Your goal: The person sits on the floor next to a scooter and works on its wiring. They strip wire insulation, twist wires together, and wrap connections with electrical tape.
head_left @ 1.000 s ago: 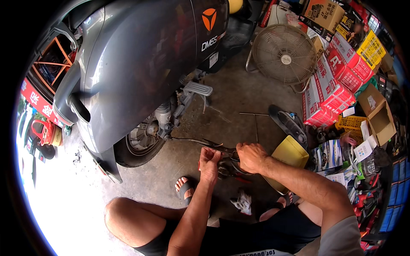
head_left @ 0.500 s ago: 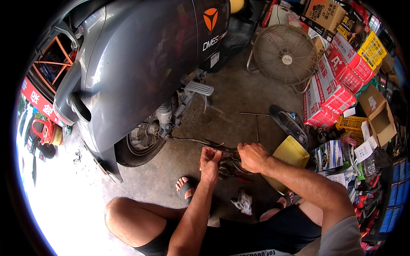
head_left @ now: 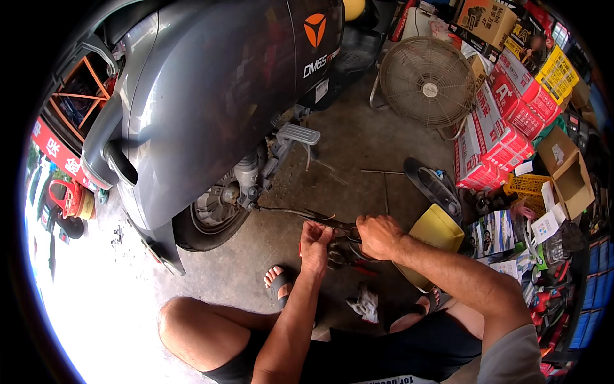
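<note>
A dark cable (head_left: 281, 210) runs from beside the scooter's wheel hub to my hands. My left hand (head_left: 314, 240) pinches this cable near its far end, where thin loose wire ends stick out. My right hand (head_left: 378, 237) is closed around a dark cutting tool (head_left: 345, 226) that looks like scissors, with a looped handle below the fist. The tool's jaws lie against the cable beside my left fingertips; whether they are closed on it is too small to tell. A grey scooter (head_left: 217, 96) stands at the upper left, its wheel (head_left: 211, 221) close to the cable.
A yellow tray (head_left: 438, 229) lies by my right forearm, with a T-shaped wrench (head_left: 385, 192) beyond it. Dark tools and a crumpled rag (head_left: 364, 303) are on the floor below my hands. A round floor fan (head_left: 428, 83) and red-and-white boxes (head_left: 489, 141) stand at the right.
Both hands keep nearly the same place on the cable and the tool. The view has shifted only slightly.
</note>
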{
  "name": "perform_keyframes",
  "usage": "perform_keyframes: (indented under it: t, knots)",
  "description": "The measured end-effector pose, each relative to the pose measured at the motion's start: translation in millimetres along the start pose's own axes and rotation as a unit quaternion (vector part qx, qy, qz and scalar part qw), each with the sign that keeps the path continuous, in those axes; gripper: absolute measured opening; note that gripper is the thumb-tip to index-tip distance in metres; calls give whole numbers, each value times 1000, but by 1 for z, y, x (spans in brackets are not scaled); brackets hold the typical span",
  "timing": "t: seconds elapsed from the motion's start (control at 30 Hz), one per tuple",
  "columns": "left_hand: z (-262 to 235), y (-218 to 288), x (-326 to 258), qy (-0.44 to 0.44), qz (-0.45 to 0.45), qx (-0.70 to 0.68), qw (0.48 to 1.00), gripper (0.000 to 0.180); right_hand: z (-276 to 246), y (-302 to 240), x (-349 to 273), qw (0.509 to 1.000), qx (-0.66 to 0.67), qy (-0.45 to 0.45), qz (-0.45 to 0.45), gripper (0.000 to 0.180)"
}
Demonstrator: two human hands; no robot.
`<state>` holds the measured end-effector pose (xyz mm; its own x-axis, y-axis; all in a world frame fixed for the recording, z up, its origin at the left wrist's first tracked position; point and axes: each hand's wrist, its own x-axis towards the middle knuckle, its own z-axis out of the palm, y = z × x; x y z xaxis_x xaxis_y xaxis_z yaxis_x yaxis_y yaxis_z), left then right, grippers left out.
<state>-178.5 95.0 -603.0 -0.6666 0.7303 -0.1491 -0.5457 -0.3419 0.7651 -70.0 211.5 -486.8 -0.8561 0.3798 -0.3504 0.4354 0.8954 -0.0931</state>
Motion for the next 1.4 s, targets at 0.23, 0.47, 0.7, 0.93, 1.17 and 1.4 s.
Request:
perform_keyframes:
  t: [0.23, 0.47, 0.7, 0.93, 1.17, 1.4]
  knots:
    - [-3, -1, 1, -7, -2, 5, 1000, 13, 0, 0, 0, 1000, -2, 2, 1, 46]
    - [-1, -1, 1, -2, -10, 14, 1000, 13, 0, 1, 0, 1000, -9, 0, 2, 48]
    - [-1, 0, 0, 3, -11, 23, 1000, 19, -5, -2, 1, 1000, -9, 15, 10, 43]
    - [1, 2, 0, 0, -4, 22, 1000, 21, 4, -2, 6, 1000, -7, 27, 13, 37]
    - [-3, -3, 2, -3, 1, 13, 1000, 13, 5, 0, 6, 1000, -2, 28, 3, 37]
    - [1, 1, 0, 2, -6, 19, 1000, 12, 8, 3, 5, 999, -6, 40, -7, 38]
